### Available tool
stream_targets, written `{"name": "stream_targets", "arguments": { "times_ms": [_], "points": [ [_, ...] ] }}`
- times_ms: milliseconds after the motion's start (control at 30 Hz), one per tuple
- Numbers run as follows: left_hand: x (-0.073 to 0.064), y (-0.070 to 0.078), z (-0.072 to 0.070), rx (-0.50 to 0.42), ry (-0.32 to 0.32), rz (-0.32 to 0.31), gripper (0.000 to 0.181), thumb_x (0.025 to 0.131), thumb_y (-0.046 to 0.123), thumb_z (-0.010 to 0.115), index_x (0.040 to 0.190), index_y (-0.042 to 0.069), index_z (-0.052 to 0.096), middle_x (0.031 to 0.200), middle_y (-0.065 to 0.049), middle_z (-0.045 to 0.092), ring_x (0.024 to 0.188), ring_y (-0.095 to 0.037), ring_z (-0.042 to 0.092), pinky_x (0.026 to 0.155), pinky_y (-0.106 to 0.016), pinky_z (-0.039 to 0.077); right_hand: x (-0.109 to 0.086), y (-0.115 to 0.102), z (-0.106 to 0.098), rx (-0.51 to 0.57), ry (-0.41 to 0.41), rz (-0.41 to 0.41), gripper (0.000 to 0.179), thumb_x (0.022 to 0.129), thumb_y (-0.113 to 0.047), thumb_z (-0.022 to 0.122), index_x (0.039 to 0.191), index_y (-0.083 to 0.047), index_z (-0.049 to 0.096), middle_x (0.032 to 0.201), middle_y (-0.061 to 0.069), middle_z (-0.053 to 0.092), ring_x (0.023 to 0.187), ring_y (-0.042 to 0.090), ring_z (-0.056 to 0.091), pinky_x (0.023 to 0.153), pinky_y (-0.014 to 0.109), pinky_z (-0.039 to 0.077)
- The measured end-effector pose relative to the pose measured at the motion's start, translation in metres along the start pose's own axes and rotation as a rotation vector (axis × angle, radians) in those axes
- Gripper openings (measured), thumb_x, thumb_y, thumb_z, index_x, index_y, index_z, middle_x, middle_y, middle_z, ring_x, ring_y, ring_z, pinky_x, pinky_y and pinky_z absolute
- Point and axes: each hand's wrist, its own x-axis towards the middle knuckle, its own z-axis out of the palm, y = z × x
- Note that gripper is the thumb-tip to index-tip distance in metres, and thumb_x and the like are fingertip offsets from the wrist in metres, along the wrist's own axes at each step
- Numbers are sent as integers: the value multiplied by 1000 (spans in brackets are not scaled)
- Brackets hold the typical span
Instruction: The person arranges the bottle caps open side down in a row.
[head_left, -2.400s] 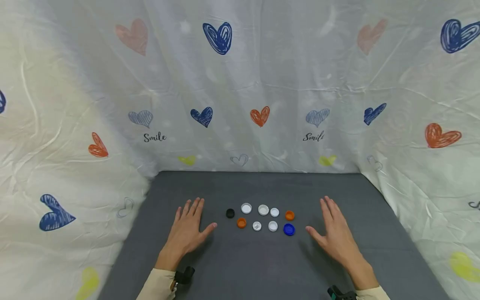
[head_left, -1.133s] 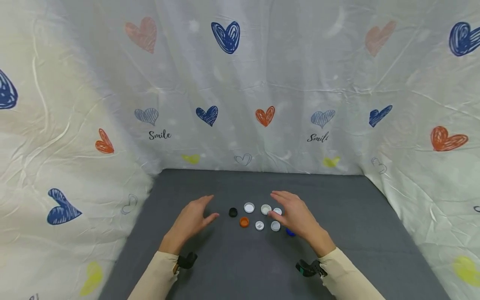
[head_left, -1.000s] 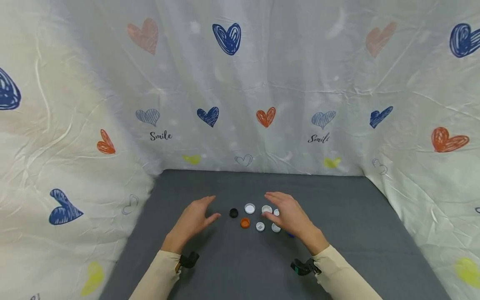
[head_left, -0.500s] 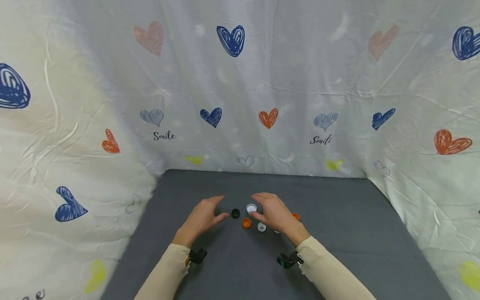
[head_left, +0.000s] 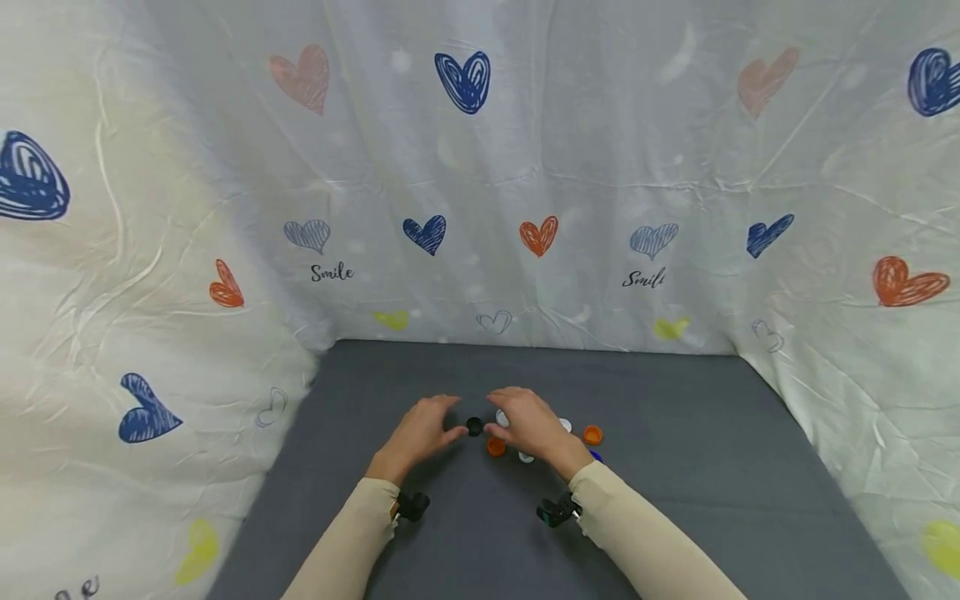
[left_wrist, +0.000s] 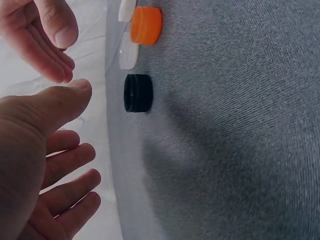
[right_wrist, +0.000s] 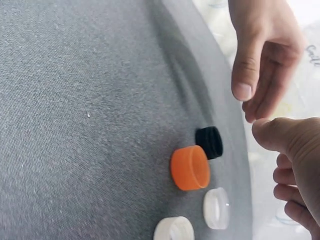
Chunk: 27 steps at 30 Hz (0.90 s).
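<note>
In the head view, my left hand [head_left: 418,433] hovers just left of a black bottle cap [head_left: 474,427], fingers loosely bent and thumb pointing at it. My right hand [head_left: 531,427] hangs over the middle of the caps in much the same pose, its thumb just right of the black cap. Neither hand holds anything. Both wrist views show the black cap [left_wrist: 139,93] resting on the cloth beside an orange cap [right_wrist: 190,168], apart from the fingers. White caps [right_wrist: 216,208] lie nearby. My right hand and wrist partly or wholly cover several caps in the head view.
Right of my right hand lie a second orange cap [head_left: 592,435], a white cap [head_left: 566,425] and part of a blue cap [head_left: 596,456]. A dark grey cloth [head_left: 480,542] covers the table. Behind it hangs a white curtain [head_left: 480,167] printed with hearts.
My right hand has swept left across the caps from the right side. My left hand has drifted slightly right, so the two hands are closer together. The caps appear unmoved on the cloth.
</note>
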Motion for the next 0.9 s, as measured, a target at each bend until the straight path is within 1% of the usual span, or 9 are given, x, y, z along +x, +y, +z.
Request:
{"name": "stream_targets", "arguments": {
  "times_ms": [100,233,333,433,667,767,900],
  "points": [
    [3,-1,5,3,-14,-3,58,89,36,77,136,5,61,134,-15,64,120,-33,63,98,-49,52,3,0,7,-3,-5,2,50,91,-37,75,130,-7,67,132,9,66,124,26,61,105,44,48],
    [8,-3,11,22,-35,-31,58,89,37,77,137,7,62,135,-14,64,123,-32,61,100,-48,51,7,0,16,-18,-25,9,49,92,-38,73,129,-7,67,133,10,65,125,27,61,104,43,49],
    [12,-4,15,27,-52,-48,57,90,37,76,137,8,62,136,-13,63,127,-33,59,103,-49,49,10,0,20,-19,-50,16,49,93,-38,72,130,-6,67,135,10,64,126,27,60,105,43,48],
    [15,-4,17,22,-62,-50,55,90,35,77,136,8,62,136,-14,63,129,-36,57,103,-51,48,11,1,24,-25,-62,15,49,93,-38,71,130,-5,66,135,11,64,127,27,60,105,42,48],
    [19,-3,24,32,-69,-37,51,89,30,77,133,7,65,133,-16,65,128,-38,57,101,-52,49,14,0,33,-30,-53,6,43,91,-33,74,122,-3,70,132,14,66,124,29,61,102,43,50],
    [20,-5,27,27,-63,-25,49,89,29,78,131,8,66,131,-15,66,127,-39,57,100,-53,49,16,0,38,-42,-55,6,36,90,-32,75,115,-5,73,130,13,66,122,28,62,102,42,51],
    [19,-6,32,8,-53,7,40,87,24,79,124,11,70,125,-11,70,126,-39,58,99,-54,50,17,1,46,-59,-57,3,28,90,-32,75,105,-9,77,128,11,67,120,27,63,100,40,51]
  ]
}}
